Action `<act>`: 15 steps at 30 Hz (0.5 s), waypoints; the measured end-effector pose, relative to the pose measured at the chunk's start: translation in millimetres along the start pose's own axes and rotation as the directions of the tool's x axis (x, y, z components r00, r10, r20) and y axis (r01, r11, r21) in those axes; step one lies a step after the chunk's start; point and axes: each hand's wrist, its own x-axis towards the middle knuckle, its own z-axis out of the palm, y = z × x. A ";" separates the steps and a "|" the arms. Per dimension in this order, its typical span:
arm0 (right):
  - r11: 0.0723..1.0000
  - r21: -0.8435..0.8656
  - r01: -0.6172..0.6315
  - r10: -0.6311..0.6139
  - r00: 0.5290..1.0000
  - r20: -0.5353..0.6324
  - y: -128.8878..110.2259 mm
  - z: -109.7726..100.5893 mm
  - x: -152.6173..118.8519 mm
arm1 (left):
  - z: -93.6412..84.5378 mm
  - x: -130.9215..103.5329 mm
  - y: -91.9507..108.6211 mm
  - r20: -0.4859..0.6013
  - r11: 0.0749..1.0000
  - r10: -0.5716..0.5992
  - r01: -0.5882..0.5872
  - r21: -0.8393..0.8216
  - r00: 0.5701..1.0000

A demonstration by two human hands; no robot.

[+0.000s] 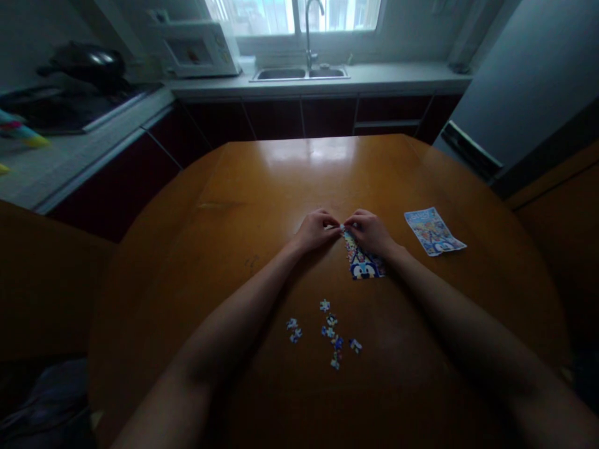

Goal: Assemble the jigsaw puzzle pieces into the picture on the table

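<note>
A partly joined jigsaw puzzle (366,269) with a blue cartoon dog face lies on the wooden table (224,237). At its upper left corner, my left hand (319,229) and my right hand (369,231) meet, fingertips pinched around a small pale puzzle piece (342,228). The right hand covers part of the puzzle's upper right. Nearer to me lie several loose pieces (331,332), with a few more (294,330) to their left and a single piece (355,345) to their right.
A creased picture sheet (433,231) lies right of the puzzle. Beyond the table stand a counter with a sink (299,73), a microwave (199,50), and a stove with a dark pan (87,59) at the left. A fridge (524,81) stands at the right.
</note>
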 end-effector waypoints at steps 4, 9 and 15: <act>1.000 -0.003 -0.018 0.018 1.000 -0.011 -0.9 1.3 0.1 | 1.9 -1.2 1.4 -0.007 0.999 0.035 -0.035 -0.001 0.999; 1.000 0.019 -0.016 0.017 0.999 -0.043 -3.3 -0.1 -0.2 | -9.1 -0.8 19.5 0.070 0.988 -0.150 0.152 -0.030 0.986; 0.999 0.039 0.008 -0.004 0.995 -0.100 -4.6 0.2 0.7 | -36.2 -8.4 45.7 0.497 0.991 -0.096 0.129 -0.034 0.862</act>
